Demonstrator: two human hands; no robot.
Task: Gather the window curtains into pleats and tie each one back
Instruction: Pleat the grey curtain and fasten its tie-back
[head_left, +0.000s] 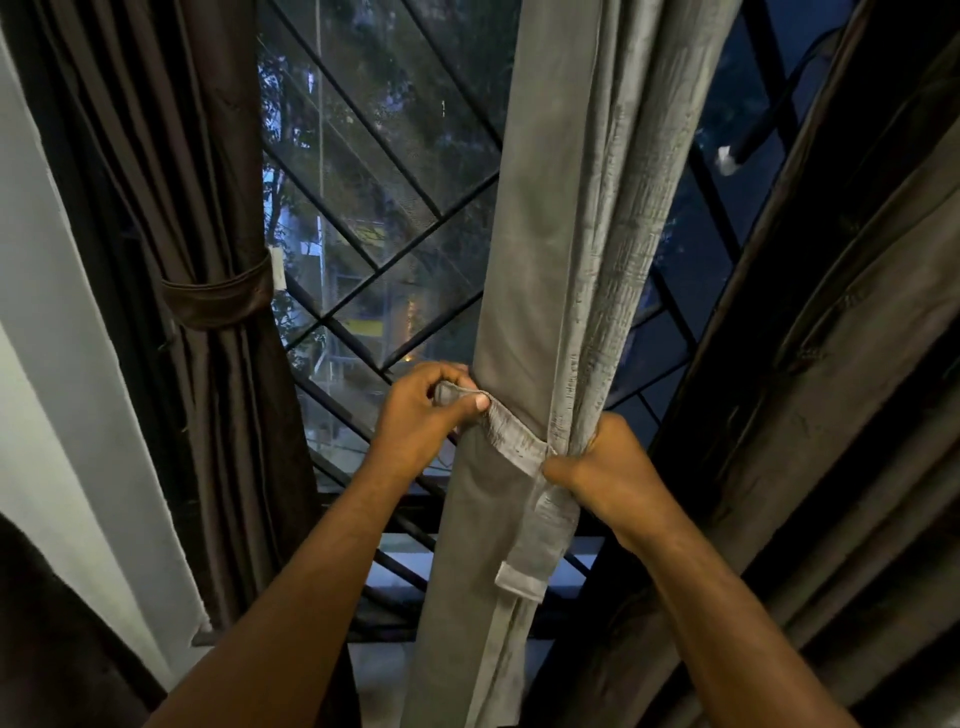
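The grey curtain (550, 260) hangs at the centre of the window, gathered into vertical pleats in front of the diagonal window grille (374, 208). A matching grey tie-back band (511, 441) crosses the front of the gathered fabric on a slant. The left hand (423, 415) pinches the upper end of the band at the curtain's left edge, thumb pressed over curled fingers (444, 371). The right hand (608, 467) grips the curtain bundle at its right edge, with the thumb holding the band against the fabric. The band's free end hangs below the right hand. At left, a brown curtain (208, 156) is already bound by its brown tie-back (218, 296). A dark curtain (857, 364) hangs at right.
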